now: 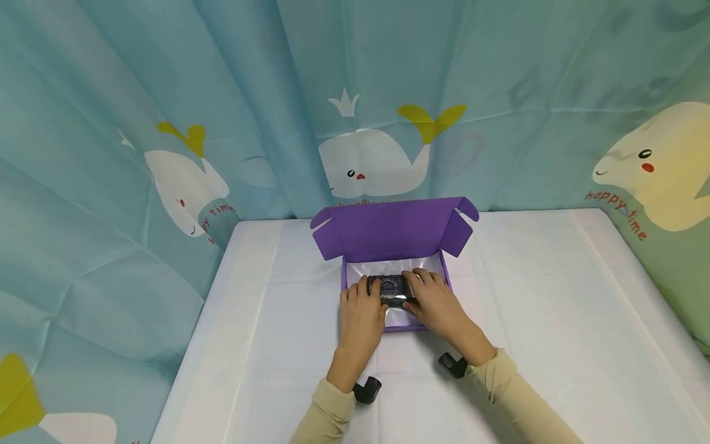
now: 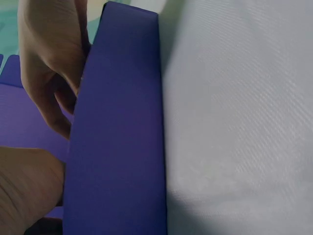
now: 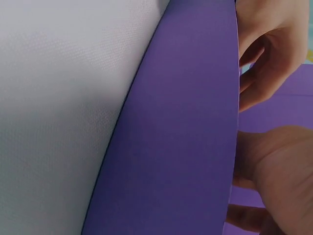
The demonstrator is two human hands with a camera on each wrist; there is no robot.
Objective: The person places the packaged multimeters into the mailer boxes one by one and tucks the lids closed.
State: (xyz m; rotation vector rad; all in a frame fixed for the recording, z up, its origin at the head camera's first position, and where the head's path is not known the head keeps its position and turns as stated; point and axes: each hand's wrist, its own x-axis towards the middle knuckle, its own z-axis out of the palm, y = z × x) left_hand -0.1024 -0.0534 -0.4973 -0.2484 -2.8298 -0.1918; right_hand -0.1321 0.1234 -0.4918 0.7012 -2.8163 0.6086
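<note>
A black multimeter (image 1: 391,290) with a round dial lies crosswise inside an open purple cardboard box (image 1: 407,328). My left hand (image 1: 360,317) grips its left end, with fingers over the top and thumb near the lower edge. At the right end, my right hand (image 1: 438,306) holds it between fingers and thumb. Both wrist views look at the outside of the box's front wall (image 2: 117,122), which hides the multimeter and most fingertips. Clear plastic wrap (image 1: 396,267) shows on the box floor around the multimeter.
The box's lid (image 1: 394,231) stands raised at the back, its side flaps spread. A white cloth (image 1: 554,320) covers the table. Behind and to the left hangs a blue curtain (image 1: 255,80) with whale prints. A black wrist mount (image 1: 367,390) sits under the left wrist.
</note>
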